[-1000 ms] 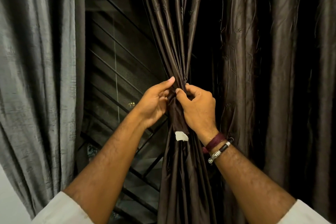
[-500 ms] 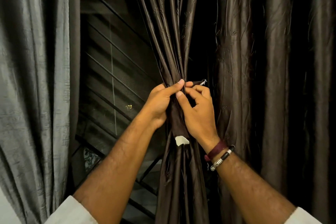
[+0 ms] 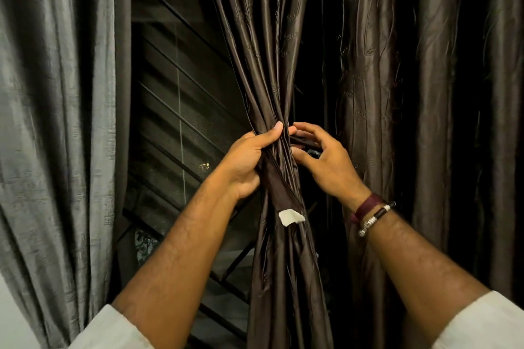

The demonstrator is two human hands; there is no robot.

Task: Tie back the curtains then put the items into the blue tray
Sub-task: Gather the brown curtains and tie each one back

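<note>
Hanging vertically, the brown curtain (image 3: 272, 71) is bunched in the left hand (image 3: 246, 161)'s grip; right hand (image 3: 326, 164) loosely curled, empty.

dim room in front of me. dark window (image 3: 181, 110) with slanted metal grille bars (image 3: 170, 65). pale wall strip (image 3: 11, 326) lower left.
</note>
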